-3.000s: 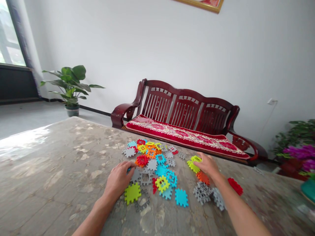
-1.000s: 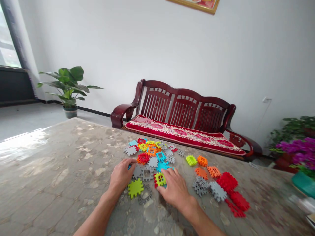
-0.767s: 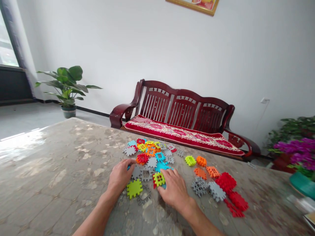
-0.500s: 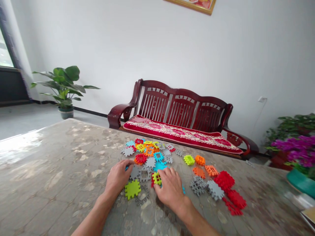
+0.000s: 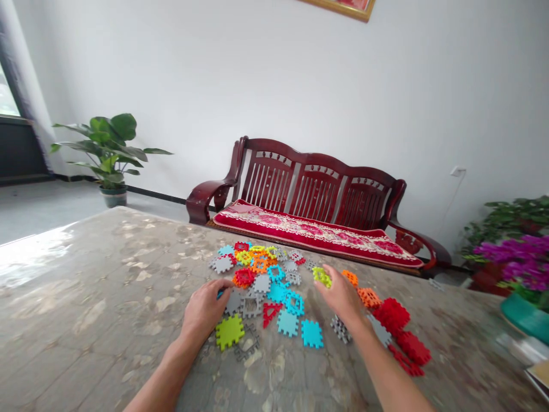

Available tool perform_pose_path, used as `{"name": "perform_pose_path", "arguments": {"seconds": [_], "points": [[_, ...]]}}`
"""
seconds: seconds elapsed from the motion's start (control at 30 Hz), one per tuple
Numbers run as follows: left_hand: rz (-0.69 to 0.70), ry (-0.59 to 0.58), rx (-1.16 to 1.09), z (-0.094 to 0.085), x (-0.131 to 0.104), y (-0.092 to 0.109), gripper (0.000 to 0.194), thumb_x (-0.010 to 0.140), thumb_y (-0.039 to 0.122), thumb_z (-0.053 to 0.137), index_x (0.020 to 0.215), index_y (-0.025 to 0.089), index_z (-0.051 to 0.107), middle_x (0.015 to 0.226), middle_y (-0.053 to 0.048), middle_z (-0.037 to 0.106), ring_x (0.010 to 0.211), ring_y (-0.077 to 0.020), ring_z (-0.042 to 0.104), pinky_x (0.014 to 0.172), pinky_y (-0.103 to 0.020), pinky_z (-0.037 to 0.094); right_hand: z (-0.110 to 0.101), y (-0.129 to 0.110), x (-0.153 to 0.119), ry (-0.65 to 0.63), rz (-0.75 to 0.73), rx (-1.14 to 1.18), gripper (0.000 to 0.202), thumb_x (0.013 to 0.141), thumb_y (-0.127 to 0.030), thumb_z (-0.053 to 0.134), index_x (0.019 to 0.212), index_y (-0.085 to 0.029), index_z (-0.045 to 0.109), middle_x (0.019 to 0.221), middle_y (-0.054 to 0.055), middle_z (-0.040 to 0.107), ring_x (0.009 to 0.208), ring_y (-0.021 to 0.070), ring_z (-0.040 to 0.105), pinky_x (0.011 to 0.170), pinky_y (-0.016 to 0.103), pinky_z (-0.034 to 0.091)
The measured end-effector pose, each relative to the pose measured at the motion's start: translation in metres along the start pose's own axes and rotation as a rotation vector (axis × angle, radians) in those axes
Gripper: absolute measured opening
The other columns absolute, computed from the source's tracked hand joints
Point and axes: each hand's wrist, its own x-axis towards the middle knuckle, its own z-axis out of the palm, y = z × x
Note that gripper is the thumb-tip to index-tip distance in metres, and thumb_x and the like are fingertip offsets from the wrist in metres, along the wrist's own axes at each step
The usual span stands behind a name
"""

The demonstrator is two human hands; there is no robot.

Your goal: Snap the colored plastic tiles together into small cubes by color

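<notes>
Many toothed flat plastic pieces in several colours lie on the patterned table (image 5: 107, 297). My left hand (image 5: 206, 306) rests at the pile's left side, fingers curled together by a grey piece (image 5: 233, 302); a bit of blue shows at its fingertips. My right hand (image 5: 341, 292) is over the right side, its fingers at a yellow-green windowed piece (image 5: 322, 277). Whether it grips one piece or a small stack is unclear. A lime square (image 5: 230, 332) lies nearest my left wrist. Blue pieces (image 5: 311, 333) and a red triangle (image 5: 270, 313) lie between my hands.
On the right are red pieces (image 5: 391, 315) and orange pieces (image 5: 369, 297), partly behind my right forearm. Beyond the table stands a wooden bench (image 5: 317, 189) with a red cover. Purple flowers (image 5: 518, 260) in a teal pot stand at the right edge.
My right hand has moved right and away from me, from the middle pile to the separate right group, carrying a yellow-green piece. Blue pieces and the red triangle are uncovered. My left hand has barely moved.
</notes>
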Motion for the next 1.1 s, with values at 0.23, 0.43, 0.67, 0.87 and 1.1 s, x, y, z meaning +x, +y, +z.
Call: {"name": "perform_pose_path", "arguments": {"seconds": [0.23,0.43,0.67,0.87,1.1], "points": [[0.001,-0.007,0.014,-0.001,0.000,0.001,0.031,0.087,0.033,0.044,0.098,0.029,0.073,0.104,-0.001,0.075,0.098,-0.0199,0.067,0.088,-0.028,0.047,-0.003,0.047,0.026,-0.008,0.113,-0.117,0.060,0.084,-0.039,0.059,0.142,-0.030,0.047,0.125,0.006,0.068,0.117,0.0295,0.059,0.096,0.040,0.047],[0.006,-0.023,0.006,0.000,0.001,0.000,0.032,0.088,0.034,0.043,0.100,0.029,0.073,0.106,-0.001,0.075,0.101,-0.0193,0.066,0.090,-0.028,0.045,0.006,0.055,0.034,0.033,0.082,-0.121,0.063,0.083,-0.039,0.062,0.143,-0.027,0.046,0.123,0.007,0.068,0.108,0.0242,0.062,0.091,0.034,0.047],[-0.006,-0.020,0.004,0.000,0.001,0.000,0.031,0.087,0.033,0.044,0.098,0.029,0.073,0.108,0.000,0.075,0.102,-0.0188,0.066,0.089,-0.027,0.045,0.008,0.051,0.029,0.068,0.022,-0.084,0.055,0.082,-0.036,0.063,0.135,-0.022,0.056,0.123,0.010,0.068,0.111,0.0259,0.062,0.093,0.036,0.046],[-0.026,-0.022,-0.006,0.000,0.000,0.001,0.030,0.087,0.032,0.045,0.099,0.028,0.073,0.107,-0.001,0.075,0.103,-0.0193,0.066,0.090,-0.027,0.045,0.014,0.008,-0.008,0.137,-0.172,0.169,0.035,0.083,-0.026,0.057,0.117,-0.022,0.068,0.118,0.007,0.070,0.113,0.0244,0.061,0.100,0.039,0.045],[-0.060,0.017,-0.065,0.002,0.000,-0.001,0.030,0.087,0.031,0.047,0.101,0.027,0.073,0.109,-0.001,0.076,0.103,-0.0181,0.067,0.091,-0.026,0.046,0.027,-0.067,-0.074,-0.107,-0.513,0.383,0.035,0.081,-0.019,0.061,0.116,-0.023,0.067,0.119,0.006,0.069,0.113,0.0232,0.059,0.102,0.041,0.043]]}}
